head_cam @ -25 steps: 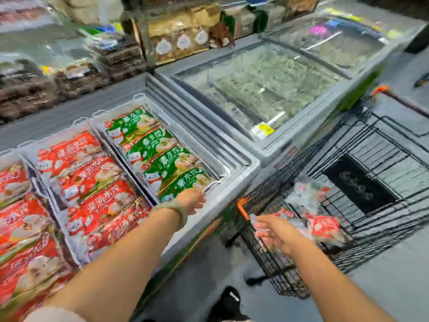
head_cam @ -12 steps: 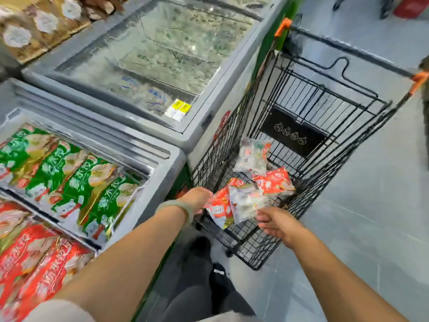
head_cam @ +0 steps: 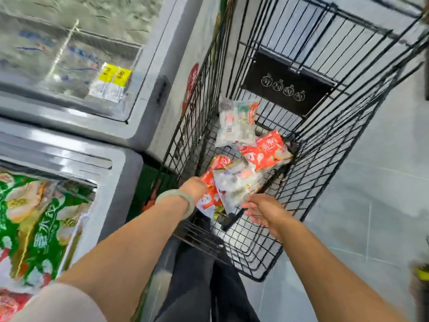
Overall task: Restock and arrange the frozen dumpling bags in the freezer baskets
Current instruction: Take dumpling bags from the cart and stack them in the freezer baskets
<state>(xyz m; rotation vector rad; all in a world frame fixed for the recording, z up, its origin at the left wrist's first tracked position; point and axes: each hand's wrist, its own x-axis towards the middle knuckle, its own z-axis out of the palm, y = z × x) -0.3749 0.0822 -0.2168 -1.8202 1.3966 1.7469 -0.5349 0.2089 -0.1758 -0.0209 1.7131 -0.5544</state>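
Four dumpling bags lie loose in the bottom of the wire cart (head_cam: 325, 177), not yet in the freezer. The nearest red bag (head_cam: 209, 198) is at the cart's near end, with a pale bag (head_cam: 234, 182) lying partly over it. Beyond them sits a second red bag (head_cam: 264, 151), and a farther pale bag (head_cam: 236, 123) leans against the cart's freezer-side wall.

The left hand (head_cam: 193, 188), a pale bangle (head_cam: 178, 201) at its wrist, reaches over the cart's near edge and meets the nearest red bag's edge. Its back faces the camera and covers its fingers, so I cannot tell whether they grip the bag or only touch it. The right hand (head_cam: 267, 213) comes in from the other side. Its fingers (head_cam: 251, 209) are fairly straight and slightly spread at the pale bag's lower edge, holding nothing. Judging by this, the two hands are closing in on the same bags to gather them in one lift.

The cart stands right beside the open freezer (head_cam: 120, 182), which keeps the carry short. Green bags (head_cam: 41, 228) already lie in a row in its basket, and a scrap of red packaging (head_cam: 11, 303) shows at the lower left corner.

Behind it is a glass-lidded freezer (head_cam: 153, 108) with yellow price tags (head_cam: 113, 74); its frosted lid hides the contents. Motion blur smears the bag print, and most of the open freezer is cut off at the left.
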